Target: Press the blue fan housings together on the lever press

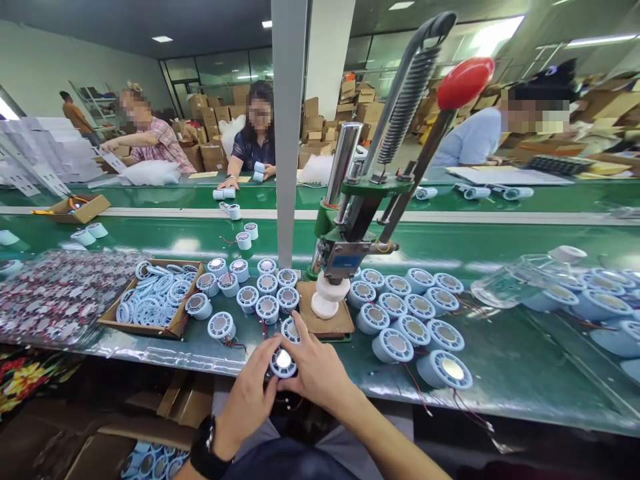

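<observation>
Between my left hand (253, 393) and my right hand (317, 370), a light-blue round housing (283, 361) with a slotted rim and a shiny silver centre is gripped at the table's front edge. Fingers of both hands curl around its sides. A second, similar housing (290, 329) stands just behind, partly covered by my right index finger. Beyond my right hand is a hand press (350, 233) with a red-knobbed lever (465, 83); its white round pressing head (330, 293) stands over a brown board (313, 320). My left wrist wears a black band.
A cardboard tray of light-blue rings (155, 293) lies left, beside a sheet-covered stack of small parts (60, 293). Several housings (395, 343) with wires stand right of the press, near a clear plastic bottle (525, 280). A grey post (286, 200) rises behind. Co-workers sit across the bench.
</observation>
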Demonstrator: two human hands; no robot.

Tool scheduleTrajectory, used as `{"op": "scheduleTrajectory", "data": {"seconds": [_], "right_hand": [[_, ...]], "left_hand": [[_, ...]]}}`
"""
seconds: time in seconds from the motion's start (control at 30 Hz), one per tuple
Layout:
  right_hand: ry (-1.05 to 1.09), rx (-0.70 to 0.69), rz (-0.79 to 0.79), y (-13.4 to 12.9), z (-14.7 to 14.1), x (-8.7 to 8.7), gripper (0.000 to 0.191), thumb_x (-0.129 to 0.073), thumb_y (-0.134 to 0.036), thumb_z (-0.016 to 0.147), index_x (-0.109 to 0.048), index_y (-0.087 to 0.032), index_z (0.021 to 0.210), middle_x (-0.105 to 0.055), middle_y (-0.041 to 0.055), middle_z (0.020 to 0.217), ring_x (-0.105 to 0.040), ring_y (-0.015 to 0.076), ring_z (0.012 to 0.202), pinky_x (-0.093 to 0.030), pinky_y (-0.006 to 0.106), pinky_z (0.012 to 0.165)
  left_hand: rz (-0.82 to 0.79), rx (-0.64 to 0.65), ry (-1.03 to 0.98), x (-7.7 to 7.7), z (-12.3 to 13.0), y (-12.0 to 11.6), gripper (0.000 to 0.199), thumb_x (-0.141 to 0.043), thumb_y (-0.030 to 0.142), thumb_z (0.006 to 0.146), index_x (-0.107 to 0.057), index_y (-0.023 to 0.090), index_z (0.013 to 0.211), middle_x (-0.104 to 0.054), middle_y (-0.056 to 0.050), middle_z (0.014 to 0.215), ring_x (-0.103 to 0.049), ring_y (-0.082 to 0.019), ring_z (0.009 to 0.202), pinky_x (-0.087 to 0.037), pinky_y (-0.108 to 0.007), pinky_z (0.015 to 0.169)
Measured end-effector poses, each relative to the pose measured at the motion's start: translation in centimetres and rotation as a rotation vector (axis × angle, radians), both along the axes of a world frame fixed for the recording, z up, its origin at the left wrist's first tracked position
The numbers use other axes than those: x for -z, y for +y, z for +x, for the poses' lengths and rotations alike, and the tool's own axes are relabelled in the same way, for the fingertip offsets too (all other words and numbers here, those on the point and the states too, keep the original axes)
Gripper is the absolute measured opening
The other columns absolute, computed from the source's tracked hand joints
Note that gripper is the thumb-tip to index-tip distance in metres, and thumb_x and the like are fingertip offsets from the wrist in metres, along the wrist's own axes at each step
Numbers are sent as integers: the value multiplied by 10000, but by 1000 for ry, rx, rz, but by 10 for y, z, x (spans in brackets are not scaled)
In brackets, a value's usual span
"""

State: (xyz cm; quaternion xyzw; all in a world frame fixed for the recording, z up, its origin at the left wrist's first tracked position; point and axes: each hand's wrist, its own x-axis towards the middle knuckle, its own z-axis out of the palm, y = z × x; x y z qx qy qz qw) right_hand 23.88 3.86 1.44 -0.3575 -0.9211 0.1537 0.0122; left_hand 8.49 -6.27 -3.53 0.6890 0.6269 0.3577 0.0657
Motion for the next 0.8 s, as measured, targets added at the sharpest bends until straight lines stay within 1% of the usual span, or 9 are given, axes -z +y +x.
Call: {"op": "scheduleTrajectory", "data": {"seconds": [0.07,0.13,0.23,0.33,0.47,0.57,0.67,0.73,0.8], "right_hand": [[0,3,-6,0,0,0,698,-781,-461,753,-518,-309,1381,-122,197,1627,-636,386,1148,-576,494,834],[12,5,-6,-2,0,1,641,-771,-417,763,-541,-302,1351,-130,190,1627,-638,380,1147,-576,486,837],[20,28,-18,-7,2,5,588,-761,-351,764,-568,-302,1318,-135,172,1631,-602,377,1212,-572,465,857],[28,60,-52,-9,6,9,589,-753,-341,766,-568,-318,1325,-130,146,1635,-577,371,1252,-571,448,864],[78,117,-92,-12,20,12,611,-782,-331,737,-580,-332,1314,-122,118,1638,-559,362,1276,-561,453,895],[166,214,-110,-19,42,9,621,-820,-340,695,-602,-331,1276,-142,103,1633,-590,336,1243,-559,420,917],[305,333,-80,-27,69,-1,652,-858,-366,645,-616,-319,1249,-169,97,1622,-593,303,1242,-547,375,957],[384,459,24,-23,89,-12,666,-870,-389,622,-626,-307,1236,-180,94,1616,-551,300,1291,-540,354,972],[406,660,178,-9,116,-26,637,-845,-435,654,-630,-296,1237,-179,92,1613,-518,307,1319,-546,349,955]], "left_hand": [[-17,14,-50,-2,-3,1,624,-408,35,851,-413,225,1445,-533,-89,1438,-503,-213,1345,-476,-404,1119],[-12,-25,-69,-7,-9,6,600,-380,17,828,-492,222,1381,-529,-84,1436,-496,-213,1348,-461,-413,1132],[5,-104,8,-17,-20,25,530,-372,38,871,-562,231,1327,-505,-79,1455,-422,-236,1407,-402,-471,1172],[-40,-143,141,-23,-27,55,519,-451,121,918,-496,235,1422,-436,-90,1523,-302,-292,1474,-346,-542,1190],[-120,-198,357,-21,-27,90,608,-593,254,911,-414,299,1490,-319,-88,1601,-222,-390,1490,-287,-661,1161],[-131,-228,475,-17,-20,97,551,-569,259,928,-458,327,1463,-344,-85,1590,-295,-394,1459,-280,-675,1143],[-104,-230,540,-14,-19,97,475,-486,256,961,-510,290,1435,-389,-108,1562,-366,-401,1411,-302,-670,1114],[-47,-223,560,-12,-22,100,449,-400,275,991,-534,252,1419,-389,-122,1560,-375,-401,1399,-279,-670,1117],[-5,-214,564,-10,-26,107,460,-331,296,1007,-559,217,1399,-399,-137,1550,-380,-403,1389,-248,-676,1125]]}}
